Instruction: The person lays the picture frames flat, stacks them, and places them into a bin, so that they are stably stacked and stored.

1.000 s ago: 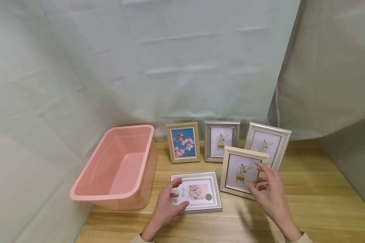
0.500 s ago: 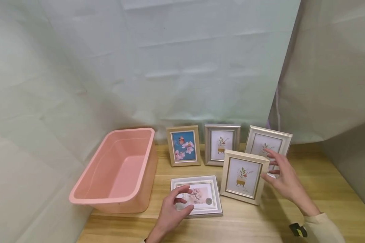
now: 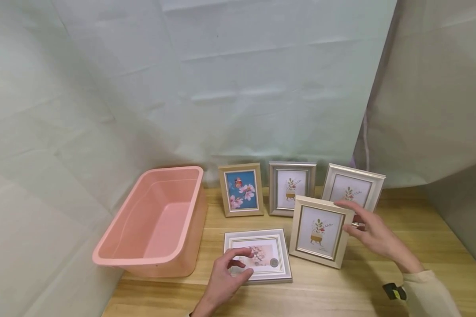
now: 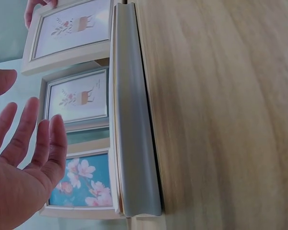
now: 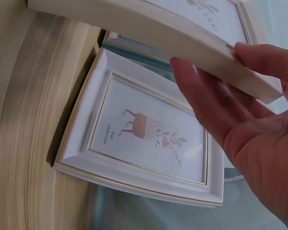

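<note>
Hovering over the flat frame, your left hand holds nothing, fingers loosely bent. Just right of it, your right hand pinches the cream frame by its right edge. The tub sits left; blue, grey and white frames stand behind.

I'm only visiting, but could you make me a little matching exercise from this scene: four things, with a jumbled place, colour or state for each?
1. pink tub
2. tan frame
3. frame with a round grey mark
4. right hand

A. lying flat on the table
B. pinching the cream frame
C. left of every frame
D. upright, with a blue picture

Pairs: 1-C, 2-D, 3-A, 4-B
</note>
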Demonstrator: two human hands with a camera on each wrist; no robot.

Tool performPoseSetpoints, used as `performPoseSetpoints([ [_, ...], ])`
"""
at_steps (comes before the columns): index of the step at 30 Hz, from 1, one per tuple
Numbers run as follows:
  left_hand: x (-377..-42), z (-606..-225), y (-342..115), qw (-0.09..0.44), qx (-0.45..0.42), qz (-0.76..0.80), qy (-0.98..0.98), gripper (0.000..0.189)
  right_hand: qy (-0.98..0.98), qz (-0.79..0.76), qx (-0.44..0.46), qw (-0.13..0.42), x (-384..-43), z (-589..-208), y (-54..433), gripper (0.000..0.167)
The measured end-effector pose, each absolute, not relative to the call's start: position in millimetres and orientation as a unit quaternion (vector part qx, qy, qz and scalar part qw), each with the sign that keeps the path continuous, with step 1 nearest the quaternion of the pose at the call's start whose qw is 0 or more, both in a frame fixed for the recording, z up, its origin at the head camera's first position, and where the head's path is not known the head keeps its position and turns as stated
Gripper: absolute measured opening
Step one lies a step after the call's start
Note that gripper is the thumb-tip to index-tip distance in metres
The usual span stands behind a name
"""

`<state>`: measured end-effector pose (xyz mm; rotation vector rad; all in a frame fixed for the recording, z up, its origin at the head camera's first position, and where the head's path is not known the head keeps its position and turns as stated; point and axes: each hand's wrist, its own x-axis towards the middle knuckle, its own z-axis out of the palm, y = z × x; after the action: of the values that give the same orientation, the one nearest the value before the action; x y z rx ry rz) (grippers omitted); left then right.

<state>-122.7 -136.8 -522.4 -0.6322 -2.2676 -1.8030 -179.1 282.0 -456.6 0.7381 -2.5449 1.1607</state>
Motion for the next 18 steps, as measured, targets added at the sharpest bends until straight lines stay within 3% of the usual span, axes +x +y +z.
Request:
performPoseSetpoints([
  [7,-123,-524,-136,0.083,-0.209,-0.601,-0.767,0.034,-0.863,0.39,0.282,0.152,-182,-461,285,0.066],
  [18,-123,-522,-132,0.047,-0.192,-0.598,-0.777,0.03,-0.847,0.459,0.247,0.106,-170,-459,280,0.062],
])
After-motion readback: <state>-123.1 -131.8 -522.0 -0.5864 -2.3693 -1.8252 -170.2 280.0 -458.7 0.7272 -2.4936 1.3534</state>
